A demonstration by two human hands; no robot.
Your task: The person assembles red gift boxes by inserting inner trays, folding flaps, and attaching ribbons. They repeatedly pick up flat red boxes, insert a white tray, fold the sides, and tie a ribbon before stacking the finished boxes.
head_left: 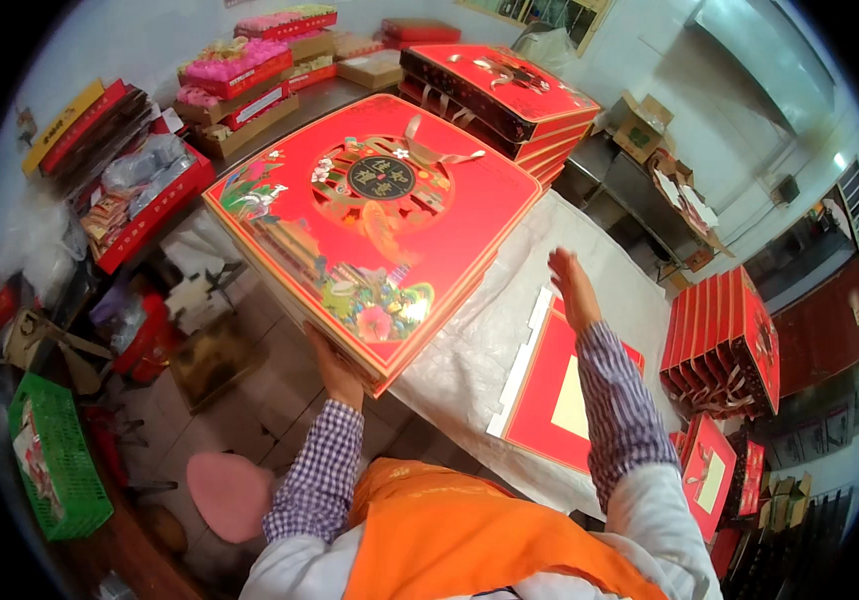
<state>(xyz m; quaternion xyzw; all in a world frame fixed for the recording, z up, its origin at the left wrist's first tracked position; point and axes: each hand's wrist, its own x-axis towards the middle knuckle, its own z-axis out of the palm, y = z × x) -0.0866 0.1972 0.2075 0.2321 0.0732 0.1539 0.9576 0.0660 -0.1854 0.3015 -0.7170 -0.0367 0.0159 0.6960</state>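
A large red gift box (290, 195) with a round dark medallion, floral print and ribbon lies in front of me, on top of what look like more layers. Its near edge juts past the table. My left hand (338, 372) grips that near edge from below, its fingers partly hidden by the box. To the right, my right hand (575, 290) is raised over the table, fingers stretched out and holding nothing. Below it lies a flat red cardboard panel (533, 412) with a white notched edge and a cream rectangle, partly covered by my right forearm.
Stacked red gift boxes (510, 85) stand behind; another row (720, 340) sits at the right on the covered table (470, 345). Trays of pink packing (235, 65) line the back left. A green crate (65, 455) and pink stool (230, 497) are at lower left.
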